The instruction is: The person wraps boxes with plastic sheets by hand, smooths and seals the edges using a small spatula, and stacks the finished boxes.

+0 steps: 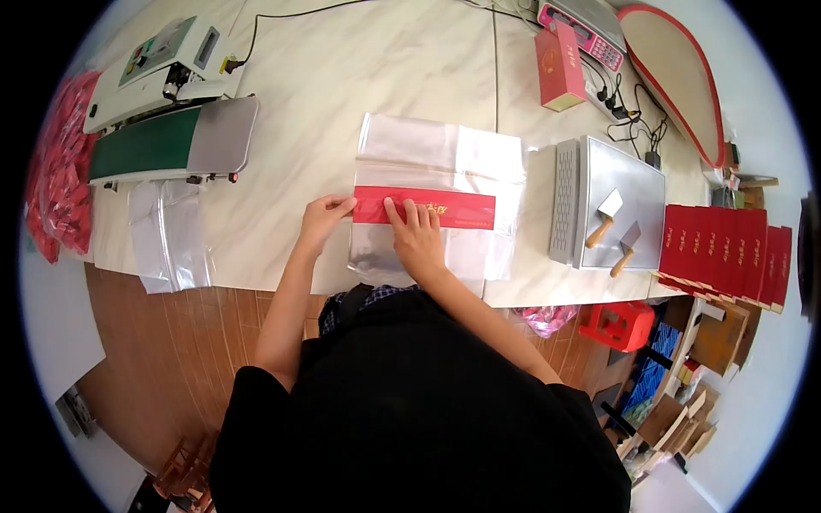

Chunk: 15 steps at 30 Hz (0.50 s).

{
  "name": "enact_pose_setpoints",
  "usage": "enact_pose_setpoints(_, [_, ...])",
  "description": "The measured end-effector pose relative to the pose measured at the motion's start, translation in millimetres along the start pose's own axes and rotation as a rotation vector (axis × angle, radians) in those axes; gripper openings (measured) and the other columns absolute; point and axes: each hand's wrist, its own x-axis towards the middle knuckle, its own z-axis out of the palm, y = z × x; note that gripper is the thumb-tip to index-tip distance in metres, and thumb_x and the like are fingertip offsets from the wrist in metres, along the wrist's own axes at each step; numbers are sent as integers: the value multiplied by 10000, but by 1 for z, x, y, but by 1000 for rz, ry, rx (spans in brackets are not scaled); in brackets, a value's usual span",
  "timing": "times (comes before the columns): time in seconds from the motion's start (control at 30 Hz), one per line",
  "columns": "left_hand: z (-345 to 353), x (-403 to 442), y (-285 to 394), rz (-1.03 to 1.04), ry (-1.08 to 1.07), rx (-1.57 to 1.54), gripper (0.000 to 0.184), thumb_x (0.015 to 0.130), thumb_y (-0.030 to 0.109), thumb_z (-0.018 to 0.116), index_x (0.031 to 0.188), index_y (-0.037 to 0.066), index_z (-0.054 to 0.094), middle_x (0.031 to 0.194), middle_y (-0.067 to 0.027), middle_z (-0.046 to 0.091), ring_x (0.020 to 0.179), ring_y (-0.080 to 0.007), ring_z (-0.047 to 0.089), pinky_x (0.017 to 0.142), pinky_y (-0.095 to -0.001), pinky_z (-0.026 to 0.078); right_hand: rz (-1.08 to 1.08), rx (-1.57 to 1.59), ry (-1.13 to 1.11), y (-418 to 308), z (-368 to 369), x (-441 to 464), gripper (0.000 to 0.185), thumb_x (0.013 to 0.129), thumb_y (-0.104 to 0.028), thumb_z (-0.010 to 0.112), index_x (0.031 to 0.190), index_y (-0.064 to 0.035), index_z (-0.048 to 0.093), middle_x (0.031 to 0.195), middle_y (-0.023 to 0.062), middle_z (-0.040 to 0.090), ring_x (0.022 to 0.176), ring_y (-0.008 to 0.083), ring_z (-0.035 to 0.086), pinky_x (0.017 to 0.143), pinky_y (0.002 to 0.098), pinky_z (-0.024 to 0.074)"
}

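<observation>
A red strip with gold lettering (466,210) lies across a stack of clear plastic bags (410,137) on the table in front of me. At the strip's left end, my left hand (325,221) pinches its edge between thumb and fingers. My right hand (419,242) rests on the strip's middle with the fingers stretched out and slightly apart, pressing from above without grasping. I cannot tell whether the strip lies on top of the upper bag or inside it.
A sealing machine with a green belt (141,144) stands left, beside more clear bags (169,239). To the right are a metal box (629,192) bearing two wooden-handled scrapers, a red gift box (560,67), a scale (581,34), cables and a row of red boxes (714,248).
</observation>
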Motion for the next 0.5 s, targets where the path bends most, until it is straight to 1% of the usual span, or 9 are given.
enact_pose_setpoints(0.07, [1, -4, 5, 22, 14, -31, 280, 895, 220, 708, 1020, -31, 707, 916, -110, 722, 850, -169, 682, 821, -270, 498, 8, -1, -10, 0, -2, 0, 648, 763, -87, 598, 1397, -86, 463, 1224, 145, 508, 1087, 296, 505, 976, 460, 410])
enact_pose_setpoints(0.2, [1, 0, 2, 4, 9, -33, 266, 903, 207, 697, 1017, -33, 705, 920, -108, 723, 862, -159, 677, 824, -264, 494, 13, -11, -26, -1, -1, 0, 649, 770, -91, 586, 1404, -81, 450, 1215, 145, 505, 1081, 294, 503, 976, 452, 410])
enact_pose_setpoints(0.4, [-2, 7, -6, 26, 1, 46, 245, 904, 211, 699, 971, -25, 707, 911, -92, 723, 823, -134, 649, 785, -256, 482, 14, -3, -34, -1, -5, 1, 647, 773, -94, 585, 1405, -75, 447, 1218, 143, 501, 1071, 294, 502, 981, 450, 408])
enact_pose_setpoints(0.5, [-2, 7, -6, 7, -13, 31, 256, 919, 239, 680, 982, -9, 699, 899, -83, 716, 877, -124, 647, 852, -249, 449, 13, -5, -8, -1, -3, 1, 654, 767, -92, 590, 1405, -78, 448, 1217, 141, 501, 1078, 294, 498, 985, 451, 405])
